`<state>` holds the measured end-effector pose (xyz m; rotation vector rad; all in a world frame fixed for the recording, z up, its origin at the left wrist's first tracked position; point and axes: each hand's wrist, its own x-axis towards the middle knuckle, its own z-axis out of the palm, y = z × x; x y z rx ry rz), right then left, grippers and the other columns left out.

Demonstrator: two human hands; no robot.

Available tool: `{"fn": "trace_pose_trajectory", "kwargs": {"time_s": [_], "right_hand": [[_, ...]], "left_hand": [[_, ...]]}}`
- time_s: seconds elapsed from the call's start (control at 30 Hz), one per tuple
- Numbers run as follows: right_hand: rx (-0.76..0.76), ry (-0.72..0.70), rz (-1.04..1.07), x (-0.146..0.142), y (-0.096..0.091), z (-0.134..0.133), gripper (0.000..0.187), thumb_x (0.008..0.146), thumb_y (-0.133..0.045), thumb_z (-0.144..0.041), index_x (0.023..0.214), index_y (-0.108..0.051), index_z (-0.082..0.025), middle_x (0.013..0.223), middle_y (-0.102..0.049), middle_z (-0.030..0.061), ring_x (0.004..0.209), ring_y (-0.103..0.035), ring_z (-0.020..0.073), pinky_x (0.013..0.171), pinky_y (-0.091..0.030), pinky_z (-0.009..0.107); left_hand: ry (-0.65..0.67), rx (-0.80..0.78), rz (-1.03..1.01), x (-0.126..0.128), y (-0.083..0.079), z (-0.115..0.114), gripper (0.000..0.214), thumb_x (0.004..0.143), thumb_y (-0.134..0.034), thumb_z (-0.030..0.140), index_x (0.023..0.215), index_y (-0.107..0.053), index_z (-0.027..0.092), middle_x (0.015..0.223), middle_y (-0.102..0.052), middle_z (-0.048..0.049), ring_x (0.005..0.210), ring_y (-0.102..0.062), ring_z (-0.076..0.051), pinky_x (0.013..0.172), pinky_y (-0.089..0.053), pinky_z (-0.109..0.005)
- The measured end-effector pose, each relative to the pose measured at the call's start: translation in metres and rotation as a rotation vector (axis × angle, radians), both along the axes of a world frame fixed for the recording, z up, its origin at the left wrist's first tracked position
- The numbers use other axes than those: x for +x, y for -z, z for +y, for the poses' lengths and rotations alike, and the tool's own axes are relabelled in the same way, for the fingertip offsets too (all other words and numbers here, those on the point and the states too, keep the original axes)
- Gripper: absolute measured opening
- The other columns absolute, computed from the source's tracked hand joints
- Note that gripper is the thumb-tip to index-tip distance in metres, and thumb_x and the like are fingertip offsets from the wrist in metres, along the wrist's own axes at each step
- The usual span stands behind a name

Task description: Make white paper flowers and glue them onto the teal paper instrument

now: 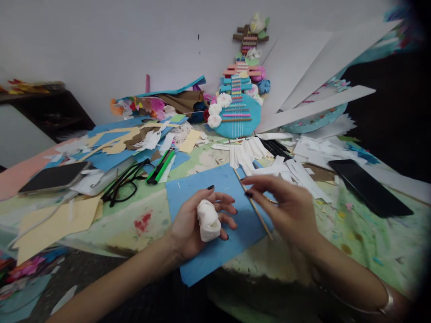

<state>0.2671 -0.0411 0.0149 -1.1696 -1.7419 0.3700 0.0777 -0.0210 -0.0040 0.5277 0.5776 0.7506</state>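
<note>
In the head view, my left hand is turned palm up, its fingers curled loosely around a small white paper bud that looks rolled from strips. My right hand pinches a thin wooden stick between thumb and forefinger near its upper end. The stick slants over a blue sheet, which lies under both hands at the table's front edge. Just beyond the right fingertips are several white paper strips.
To the left are black glasses, a green cutter, a phone and paper scraps. A dark phone lies at right. Against the wall stands a blue, guitar-like paper piece with white flowers. The paint-stained green cloth covers the table.
</note>
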Motion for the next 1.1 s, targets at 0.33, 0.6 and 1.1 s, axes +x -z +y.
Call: {"fn": "trace_pose_trajectory", "kwargs": {"time_s": [0.33,0.6,1.1], "right_hand": [[-0.238,0.257,-0.363,0.037,0.011,0.039,0.01,0.078,-0.059,-0.023,0.072,-0.066,-0.019,0.068,-0.066,0.0032,0.06,-0.057,0.0166,0.059,-0.038,0.03],[-0.319,0.052,-0.552,0.005,0.018,0.027,0.015,0.074,-0.061,-0.02,0.06,-0.057,-0.02,0.062,-0.062,0.0065,0.067,-0.053,0.0216,0.061,-0.032,0.032],[-0.216,-0.289,-0.086,0.032,-0.016,0.006,0.011,0.087,-0.056,-0.024,0.096,-0.063,-0.019,0.08,-0.069,0.0046,0.061,-0.059,0.0121,0.053,-0.047,0.023]], "left_hand": [[-0.27,-0.224,-0.068,-0.007,-0.011,0.001,0.039,0.091,-0.041,0.036,0.097,-0.062,0.003,0.09,-0.066,-0.0182,0.081,-0.069,-0.024,0.065,-0.06,-0.031],[-0.054,-0.118,-0.101,-0.011,-0.003,0.006,0.031,0.086,-0.045,0.03,0.093,-0.063,0.006,0.075,-0.063,-0.0103,0.056,-0.063,-0.017,0.032,-0.045,-0.019],[-0.363,0.327,-0.051,-0.032,-0.001,0.007,0.015,0.084,-0.054,0.023,0.095,-0.061,0.015,0.085,-0.059,-0.0038,0.069,-0.066,-0.016,0.034,-0.052,-0.019]]}}
